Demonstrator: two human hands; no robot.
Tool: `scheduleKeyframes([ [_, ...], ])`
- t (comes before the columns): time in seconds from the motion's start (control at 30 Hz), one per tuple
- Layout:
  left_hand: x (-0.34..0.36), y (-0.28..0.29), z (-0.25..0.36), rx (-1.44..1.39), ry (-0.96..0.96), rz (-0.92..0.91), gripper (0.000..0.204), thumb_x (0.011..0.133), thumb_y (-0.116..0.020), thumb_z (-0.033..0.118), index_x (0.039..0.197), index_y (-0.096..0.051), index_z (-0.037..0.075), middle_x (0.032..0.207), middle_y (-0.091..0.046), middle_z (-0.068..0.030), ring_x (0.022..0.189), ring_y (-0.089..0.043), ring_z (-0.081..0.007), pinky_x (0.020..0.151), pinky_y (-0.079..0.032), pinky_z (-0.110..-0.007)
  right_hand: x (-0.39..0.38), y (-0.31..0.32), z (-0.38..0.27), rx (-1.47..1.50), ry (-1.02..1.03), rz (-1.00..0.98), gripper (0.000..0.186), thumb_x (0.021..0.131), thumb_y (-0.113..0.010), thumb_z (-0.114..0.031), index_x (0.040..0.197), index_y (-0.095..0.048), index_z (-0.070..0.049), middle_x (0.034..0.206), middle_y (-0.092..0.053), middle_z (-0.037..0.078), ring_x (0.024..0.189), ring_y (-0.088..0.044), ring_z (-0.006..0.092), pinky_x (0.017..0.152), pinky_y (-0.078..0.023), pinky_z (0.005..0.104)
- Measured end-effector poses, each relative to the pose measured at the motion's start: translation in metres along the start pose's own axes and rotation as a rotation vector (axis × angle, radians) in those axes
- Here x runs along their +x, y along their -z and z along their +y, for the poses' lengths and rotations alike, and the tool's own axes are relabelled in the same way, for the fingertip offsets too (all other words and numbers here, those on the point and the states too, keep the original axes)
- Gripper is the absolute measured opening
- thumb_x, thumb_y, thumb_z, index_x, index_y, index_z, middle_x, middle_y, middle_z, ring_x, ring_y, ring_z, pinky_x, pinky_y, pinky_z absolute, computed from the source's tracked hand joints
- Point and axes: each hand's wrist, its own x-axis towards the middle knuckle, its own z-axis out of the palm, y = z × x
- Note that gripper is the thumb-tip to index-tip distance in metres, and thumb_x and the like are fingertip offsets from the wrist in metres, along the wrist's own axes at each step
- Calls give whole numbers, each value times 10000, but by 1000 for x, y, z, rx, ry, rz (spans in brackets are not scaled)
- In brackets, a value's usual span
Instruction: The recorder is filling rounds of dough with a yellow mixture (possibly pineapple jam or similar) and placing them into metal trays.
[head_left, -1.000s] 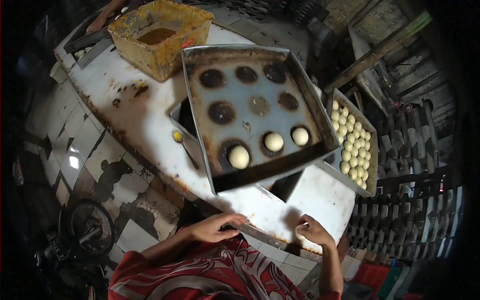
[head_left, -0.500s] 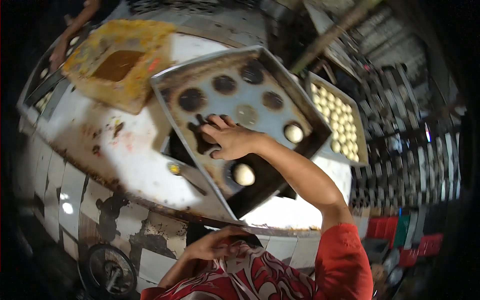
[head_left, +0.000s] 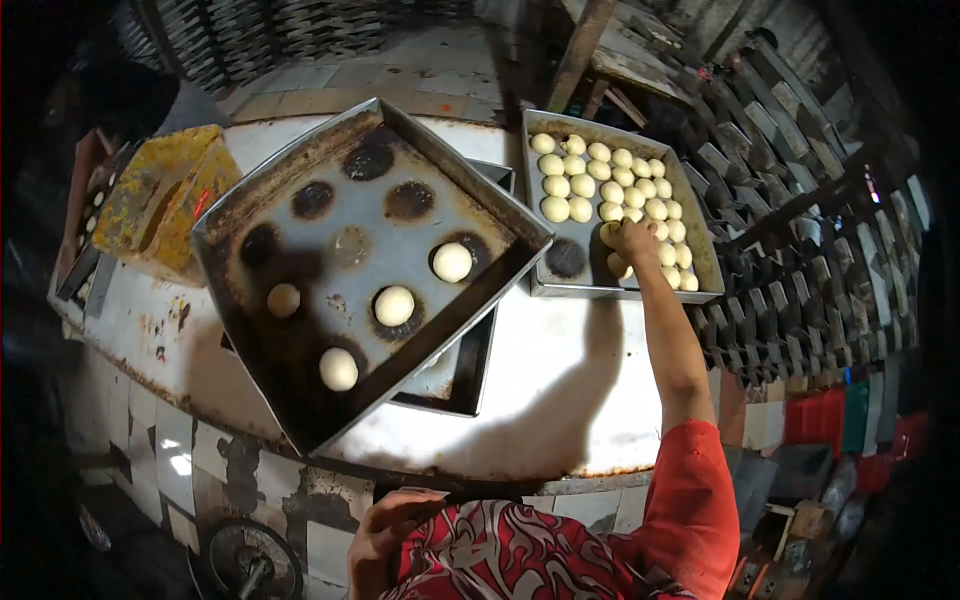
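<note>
My right hand (head_left: 637, 243) reaches into the smaller metal tray (head_left: 580, 291) at the right, with its fingers closed around a pale round dough ball (head_left: 610, 234). Rows of similar dough balls (head_left: 601, 152) fill most of that tray; a dark round mark shows on its bare near-left corner. The large metal baking tray (head_left: 370, 240) lies turned at an angle in the middle, its bottom covered in dark round marks. Several dough balls (head_left: 394, 306) sit spaced apart in its nearer part. My left hand (head_left: 378, 535) rests low against my patterned shirt, fingers partly seen, loosely bent and holding nothing visible.
Beneath the large tray sits another dark tray (head_left: 470, 375). A stained yellow container (head_left: 165, 200) stands at the left of the white table (head_left: 540, 420). Farther left is a tray with dough balls. Coloured crates (head_left: 810, 420) stand on the floor at lower right.
My right hand has moved from the large tray to the smaller tray at the right. More dough balls now show in the large tray, including where my hand was. My view has shifted right.
</note>
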Motion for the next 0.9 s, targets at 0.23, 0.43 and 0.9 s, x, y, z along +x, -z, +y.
scheduleKeyframes([
  [0.23,-15,-6,-11,262,83,36,388,898,-485,161,1225,-452,-44,1232,-518,-198,1179,-495,-298,1028,-350,-412,-158,75,-59,956,391,284,421,714,-725,-193,952,-469,43,871,-541,172,792,-542,274,691,-442,381],
  [0.43,-73,10,-17,-325,-256,128,446,988,-352,247,1350,-328,-13,1353,-416,-182,1201,-460,-277,1013,-375,-406,-510,126,-135,1021,1233,-116,353,684,-731,-147,967,-555,-29,1064,-513,129,1019,-483,293,887,-360,457],
  [0.9,-191,145,58,-549,-499,463,327,918,-432,85,1214,-459,-51,1202,-543,-157,1146,-514,-270,1019,-382,-398,-510,30,-413,748,850,278,197,849,-538,-146,918,-543,39,862,-590,229,824,-582,392,726,-463,448],
])
